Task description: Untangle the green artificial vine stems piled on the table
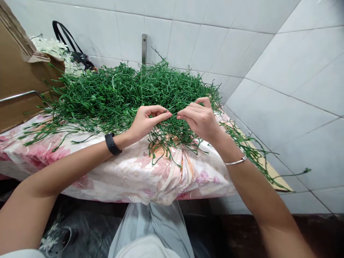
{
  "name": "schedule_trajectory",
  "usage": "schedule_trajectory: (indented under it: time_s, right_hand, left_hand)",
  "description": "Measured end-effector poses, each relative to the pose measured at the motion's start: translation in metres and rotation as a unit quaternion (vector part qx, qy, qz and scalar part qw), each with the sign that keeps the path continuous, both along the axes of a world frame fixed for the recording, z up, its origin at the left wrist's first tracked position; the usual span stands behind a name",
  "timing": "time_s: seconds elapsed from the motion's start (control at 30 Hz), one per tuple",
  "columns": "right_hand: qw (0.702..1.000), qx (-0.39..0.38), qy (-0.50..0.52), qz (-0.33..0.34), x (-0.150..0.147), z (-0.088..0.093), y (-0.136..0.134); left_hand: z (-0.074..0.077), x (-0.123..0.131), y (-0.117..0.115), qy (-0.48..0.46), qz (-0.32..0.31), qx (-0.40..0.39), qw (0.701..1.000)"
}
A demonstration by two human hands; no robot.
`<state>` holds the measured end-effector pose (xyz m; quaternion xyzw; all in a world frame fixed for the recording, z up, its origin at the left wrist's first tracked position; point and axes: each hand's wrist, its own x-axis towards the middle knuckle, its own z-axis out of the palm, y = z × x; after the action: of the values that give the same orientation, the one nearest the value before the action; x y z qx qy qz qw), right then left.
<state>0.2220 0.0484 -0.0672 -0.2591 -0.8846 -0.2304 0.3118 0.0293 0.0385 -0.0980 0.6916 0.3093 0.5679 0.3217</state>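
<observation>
A big heap of thin green artificial stems lies on a table covered with a pink floral cloth. My left hand and my right hand meet at the heap's front edge. Both pinch the same thin green stem between thumb and fingertips, their tips almost touching. A black band sits on my left wrist and a silver bangle on my right. More stems trail off the table's right side.
A cardboard box with white artificial flowers stands at the back left, a black bag beside it. White tiled walls close the back and right. A clear plastic bag hangs below the table front.
</observation>
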Motion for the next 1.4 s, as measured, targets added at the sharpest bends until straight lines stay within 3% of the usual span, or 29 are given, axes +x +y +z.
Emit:
schedule_trajectory:
  time_s: [0.17,0.43,0.53,0.67,0.8,0.87,0.97,1.17,1.4]
  right_hand:
    - [0.999,0.030,0.005,-0.024,0.002,0.007,-0.002]
    - [0.995,0.076,-0.062,-0.034,-0.023,-0.004,-0.016]
    - [0.991,0.113,-0.045,-0.053,-0.029,-0.006,-0.018]
    - [0.993,0.096,-0.023,-0.060,-0.033,-0.009,-0.019]
    - [0.989,0.130,-0.014,-0.063,-0.037,-0.010,-0.023]
    - [0.987,0.144,0.002,-0.067,-0.036,-0.008,-0.022]
    - [0.989,0.108,0.037,-0.091,-0.026,-0.006,-0.011]
    - [0.987,0.006,0.089,-0.134,0.006,-0.011,0.022]
    - [0.968,-0.173,0.177,0.032,-0.001,0.004,-0.001]
  left_hand:
    - [0.000,0.009,-0.003,-0.105,-0.034,-0.063,0.992]
    - [0.006,0.010,-0.002,-0.179,0.030,-0.086,0.980]
    - [0.010,0.013,-0.005,-0.189,0.044,-0.082,0.978]
    - [0.017,0.013,-0.002,-0.198,0.077,-0.085,0.973]
    - [0.029,-0.002,0.016,-0.231,0.150,-0.023,0.961]
    - [0.033,-0.007,0.020,-0.231,0.140,0.023,0.962]
    - [0.032,-0.004,0.015,-0.166,0.080,0.054,0.981]
    - [0.019,0.005,0.003,-0.119,-0.024,0.018,0.992]
    - [0.012,0.001,0.006,-0.065,-0.072,-0.021,0.995]
